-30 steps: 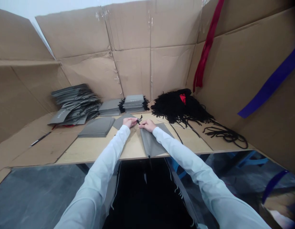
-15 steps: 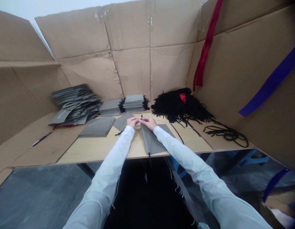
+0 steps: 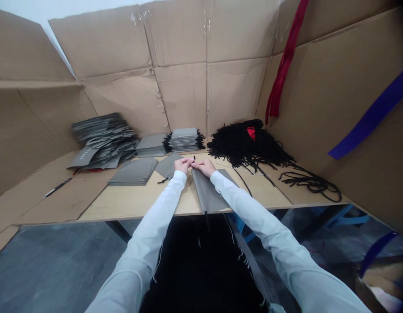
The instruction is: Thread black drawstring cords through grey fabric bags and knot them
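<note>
A grey drawstring pouch (image 3: 209, 191) lies flat and slanted at the table's front edge, under my right forearm. Black cord (image 3: 206, 214) hangs from its near corner over the edge. At the far corner, my left hand (image 3: 182, 165) and my right hand (image 3: 204, 167) meet with fingertips pinched on a short black cord end (image 3: 194, 158). Part of that cord is hidden by the fingers, so I cannot tell whether it is knotted. Just left of my hands rests another grey pouch (image 3: 169, 165) with a black cord tail (image 3: 162, 180).
Flat grey pouches (image 3: 132, 172) are stacked at left, with a taller messy pile (image 3: 103, 139) behind. A neat corded stack (image 3: 184, 138) stands at the back. Black cords (image 3: 250, 145) heap at right; a thin rod (image 3: 234, 168) and a pen (image 3: 58, 188) lie about. Cardboard walls (image 3: 178, 95) surround the table.
My hands stay together at the pouch's far corner, with my left fingers shifting slightly on the cord. The whole view has tilted a little; nothing else has visibly moved.
</note>
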Action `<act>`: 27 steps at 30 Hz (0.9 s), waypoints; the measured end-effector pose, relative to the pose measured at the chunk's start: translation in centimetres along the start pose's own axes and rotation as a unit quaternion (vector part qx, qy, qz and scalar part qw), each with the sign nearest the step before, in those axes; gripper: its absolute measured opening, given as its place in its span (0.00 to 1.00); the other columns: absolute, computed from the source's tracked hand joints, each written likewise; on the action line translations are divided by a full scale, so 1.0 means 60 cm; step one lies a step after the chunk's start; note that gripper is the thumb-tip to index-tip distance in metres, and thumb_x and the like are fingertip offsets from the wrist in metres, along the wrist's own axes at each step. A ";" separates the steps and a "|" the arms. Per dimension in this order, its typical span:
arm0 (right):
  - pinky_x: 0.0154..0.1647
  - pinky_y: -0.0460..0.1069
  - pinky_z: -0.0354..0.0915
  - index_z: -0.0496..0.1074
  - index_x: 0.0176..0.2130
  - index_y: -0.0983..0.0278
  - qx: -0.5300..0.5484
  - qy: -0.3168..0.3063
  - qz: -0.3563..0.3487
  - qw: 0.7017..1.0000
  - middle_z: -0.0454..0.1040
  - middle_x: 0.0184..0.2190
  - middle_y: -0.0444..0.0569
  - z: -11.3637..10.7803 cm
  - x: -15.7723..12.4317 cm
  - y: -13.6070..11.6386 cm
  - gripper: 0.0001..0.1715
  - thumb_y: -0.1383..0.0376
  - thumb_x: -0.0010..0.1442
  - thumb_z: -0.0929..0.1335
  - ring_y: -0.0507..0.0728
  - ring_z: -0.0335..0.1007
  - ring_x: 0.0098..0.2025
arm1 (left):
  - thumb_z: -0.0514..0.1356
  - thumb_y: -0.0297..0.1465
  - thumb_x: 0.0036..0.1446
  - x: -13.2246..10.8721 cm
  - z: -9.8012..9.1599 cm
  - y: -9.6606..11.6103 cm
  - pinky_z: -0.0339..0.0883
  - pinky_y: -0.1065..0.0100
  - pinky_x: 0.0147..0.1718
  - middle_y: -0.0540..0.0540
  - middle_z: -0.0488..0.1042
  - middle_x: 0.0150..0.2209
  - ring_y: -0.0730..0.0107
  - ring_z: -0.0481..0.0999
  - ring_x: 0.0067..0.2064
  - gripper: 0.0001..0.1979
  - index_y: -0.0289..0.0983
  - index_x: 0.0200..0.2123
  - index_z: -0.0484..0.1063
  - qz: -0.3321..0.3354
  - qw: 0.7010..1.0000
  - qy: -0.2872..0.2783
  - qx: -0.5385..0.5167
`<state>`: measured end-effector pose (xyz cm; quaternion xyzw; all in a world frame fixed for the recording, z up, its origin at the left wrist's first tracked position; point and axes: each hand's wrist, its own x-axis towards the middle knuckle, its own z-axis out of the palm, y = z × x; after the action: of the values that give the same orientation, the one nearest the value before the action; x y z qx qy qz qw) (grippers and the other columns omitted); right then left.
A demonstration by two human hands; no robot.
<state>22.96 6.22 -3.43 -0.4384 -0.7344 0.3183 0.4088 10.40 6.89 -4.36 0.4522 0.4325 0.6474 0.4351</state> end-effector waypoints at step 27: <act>0.32 0.46 0.60 0.74 0.28 0.69 0.196 -0.048 -0.004 0.979 0.72 0.24 0.47 -0.022 0.009 0.014 0.20 0.56 0.38 0.69 0.51 0.65 0.27 | 0.66 0.34 0.29 -0.023 0.022 -0.016 0.62 0.68 0.26 0.49 0.68 0.16 0.73 0.68 0.22 0.13 0.31 0.21 0.73 -0.135 0.985 -0.107 0.027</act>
<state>24.32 7.21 -3.33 -0.3312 -0.6782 0.4750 0.4524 12.15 6.00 -5.29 0.4677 0.4583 0.5187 0.5498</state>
